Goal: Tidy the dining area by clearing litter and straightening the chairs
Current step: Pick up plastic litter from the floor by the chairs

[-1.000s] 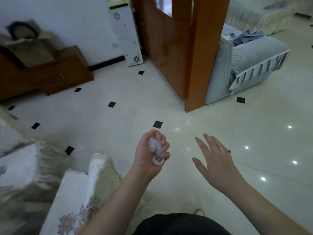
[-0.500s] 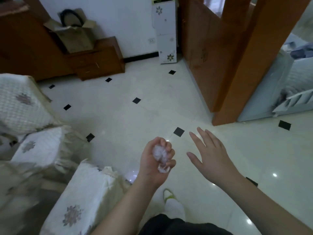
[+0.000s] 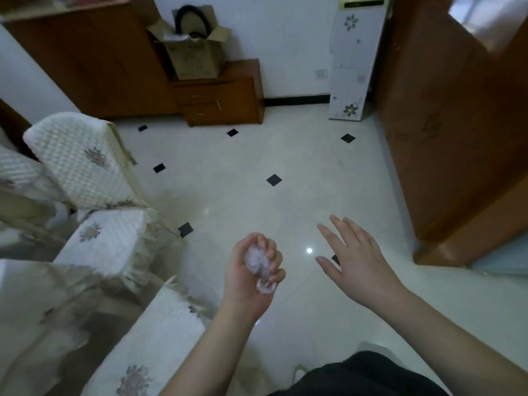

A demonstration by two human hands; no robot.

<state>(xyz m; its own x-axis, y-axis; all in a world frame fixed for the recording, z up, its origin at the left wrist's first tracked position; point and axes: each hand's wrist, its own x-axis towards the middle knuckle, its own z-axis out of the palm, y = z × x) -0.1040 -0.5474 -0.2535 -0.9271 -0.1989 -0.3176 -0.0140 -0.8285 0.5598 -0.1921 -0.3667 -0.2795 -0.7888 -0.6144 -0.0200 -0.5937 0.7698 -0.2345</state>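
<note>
Pale glossy tile floor (image 3: 257, 155) with small black diamond insets, white wall at the far side, dim light.

Litter: a crumpled wad of clear plastic (image 3: 258, 262) sits in the left hand (image 3: 251, 277), near centre, held up above the floor. Fingers (image 3: 274, 254) are clenched round it, a tail of plastic poking out below the fist. Right hand (image 3: 358, 262) is just right of it, flat, fingers spread, grasping nothing, not touching the wad.

Step, as I read it: litter picked up, being carried to disposal. No bin in view. Next move needs a bin or bag found; keep the fist tight, since the wad looks light and springy and could drop out.

Chairs: three covered chairs (image 3: 85, 164) along the left edge, quilted white covers with a flower motif, near one close by the left forearm. They sit at differing angles, so straightening looks not yet done.

Outward: open cardboard box (image 3: 194, 57) with a black hoop on a low wooden cabinet (image 3: 225, 101), far centre. White floral floor unit (image 3: 353, 64) far right, beside a wooden partition (image 3: 445, 118).

Writing: marks on the box front and the unit's top panel are too blurred to read. No brand legible.
</note>
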